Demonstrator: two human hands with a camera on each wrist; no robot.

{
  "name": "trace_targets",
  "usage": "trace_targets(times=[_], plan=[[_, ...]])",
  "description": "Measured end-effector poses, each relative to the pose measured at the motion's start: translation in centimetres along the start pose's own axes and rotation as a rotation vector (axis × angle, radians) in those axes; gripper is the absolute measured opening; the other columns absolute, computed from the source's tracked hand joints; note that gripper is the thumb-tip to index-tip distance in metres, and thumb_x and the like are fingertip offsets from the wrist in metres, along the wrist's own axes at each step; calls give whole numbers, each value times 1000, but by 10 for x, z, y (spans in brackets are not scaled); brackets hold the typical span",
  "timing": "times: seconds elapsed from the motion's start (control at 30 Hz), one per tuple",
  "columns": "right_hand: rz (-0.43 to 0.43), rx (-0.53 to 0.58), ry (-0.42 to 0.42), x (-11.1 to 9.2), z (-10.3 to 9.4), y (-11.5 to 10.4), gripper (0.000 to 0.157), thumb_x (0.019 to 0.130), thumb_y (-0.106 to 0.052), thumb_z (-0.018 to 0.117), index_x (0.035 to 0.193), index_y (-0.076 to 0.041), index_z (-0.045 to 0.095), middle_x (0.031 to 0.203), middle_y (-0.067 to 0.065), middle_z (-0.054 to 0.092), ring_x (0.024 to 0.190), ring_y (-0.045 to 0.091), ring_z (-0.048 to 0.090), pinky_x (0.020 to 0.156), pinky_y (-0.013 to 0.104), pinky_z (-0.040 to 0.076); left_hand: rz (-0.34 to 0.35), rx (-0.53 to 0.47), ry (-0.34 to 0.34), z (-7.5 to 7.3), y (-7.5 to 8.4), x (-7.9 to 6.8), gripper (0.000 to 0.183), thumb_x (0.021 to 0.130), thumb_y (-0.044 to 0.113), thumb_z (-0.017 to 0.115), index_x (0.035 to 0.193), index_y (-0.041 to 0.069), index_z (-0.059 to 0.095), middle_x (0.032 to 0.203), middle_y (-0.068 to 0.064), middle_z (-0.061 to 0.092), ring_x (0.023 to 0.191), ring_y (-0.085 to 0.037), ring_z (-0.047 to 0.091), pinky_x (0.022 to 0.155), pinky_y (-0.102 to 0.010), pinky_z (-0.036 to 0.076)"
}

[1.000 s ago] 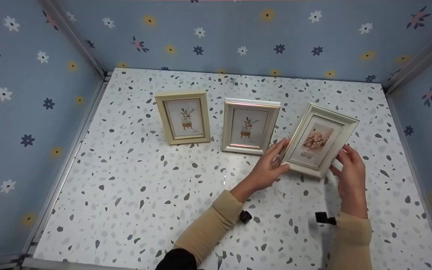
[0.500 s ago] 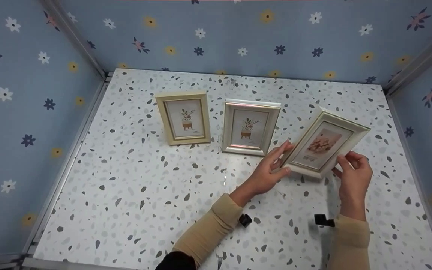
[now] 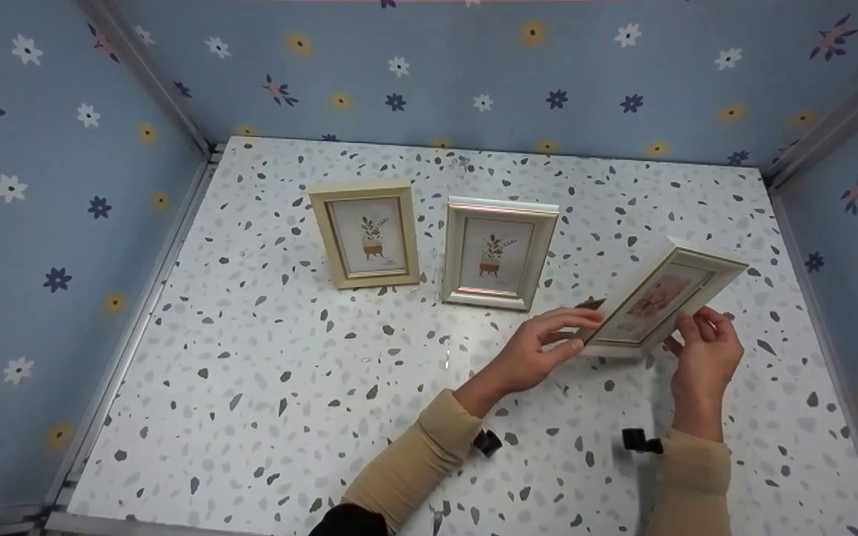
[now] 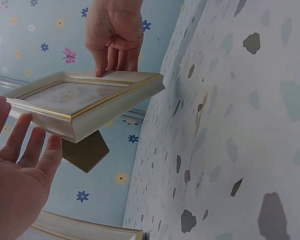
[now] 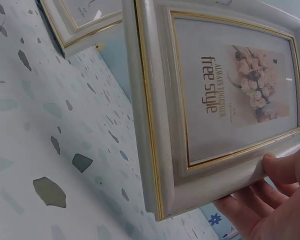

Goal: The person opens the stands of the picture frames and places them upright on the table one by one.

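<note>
A white picture frame [image 3: 649, 305] with gold trim and a flower picture is tilted at the right of the table, turned partly edge-on. My right hand [image 3: 706, 353] pinches its right side, thumb on the front and fingers behind, as the right wrist view shows. My left hand [image 3: 537, 350] touches the left edge with fairly straight fingers [image 4: 37, 150]. Behind the frame, a brown stand flap [image 4: 85, 152] sticks out. Just left of it stands a silvery-white picture frame [image 3: 500, 253] with a potted-plant picture. Farther left is a gold picture frame [image 3: 366, 234] with a similar picture.
The speckled white table [image 3: 265, 357] is bounded by blue flowered walls [image 3: 444, 74] at the back and sides. Metal rails [image 3: 138, 320] run along the table's sides. Black pieces [image 3: 487, 443] show at both wrists.
The flower frame has turned, its top swinging right so that it shows more edge-on, and its brown flap has come into view. My right hand has shifted slightly right; the other frames stay put.
</note>
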State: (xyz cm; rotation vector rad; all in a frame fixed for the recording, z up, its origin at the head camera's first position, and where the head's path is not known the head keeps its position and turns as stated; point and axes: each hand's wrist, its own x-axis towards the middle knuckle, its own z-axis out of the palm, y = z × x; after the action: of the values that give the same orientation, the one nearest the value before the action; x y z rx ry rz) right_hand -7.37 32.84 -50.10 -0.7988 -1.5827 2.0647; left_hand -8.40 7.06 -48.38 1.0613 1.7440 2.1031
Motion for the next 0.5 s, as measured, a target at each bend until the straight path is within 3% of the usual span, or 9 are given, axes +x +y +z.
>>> trace_targets(times=[0.13,0.27,0.37,0.5], plan=[[1,20,-25,0,-2,2,18,93,1,67,109,-2,60,96,6,72,83,14,67,51,25,53,41,13,41,-3,8,-1,22,100,-7,50,119,-12,59,134,-28,54,125,-18,55,101,-40,47],[29,52,-41,-1,-2,2,20,93,0,67,112,-2,59,99,6,72,85,14,69,55,26,56,36,72,170,-6,8,-3,19,98,-7,53,114,-8,63,121,-21,62,114,-17,61,90,-35,52],[51,65,-49,-2,-2,1,23,93,-1,67,115,-2,59,101,7,71,85,15,69,57,27,57,27,112,233,-8,6,-4,19,96,-6,57,113,-6,64,115,-19,64,107,-23,62,84,-34,54],[88,118,-61,-4,0,0,25,93,0,66,117,-1,59,100,10,72,84,17,70,59,30,58,35,120,252,-10,2,-4,19,93,-6,63,112,-8,63,111,-23,62,103,-36,60,80,-38,56]])
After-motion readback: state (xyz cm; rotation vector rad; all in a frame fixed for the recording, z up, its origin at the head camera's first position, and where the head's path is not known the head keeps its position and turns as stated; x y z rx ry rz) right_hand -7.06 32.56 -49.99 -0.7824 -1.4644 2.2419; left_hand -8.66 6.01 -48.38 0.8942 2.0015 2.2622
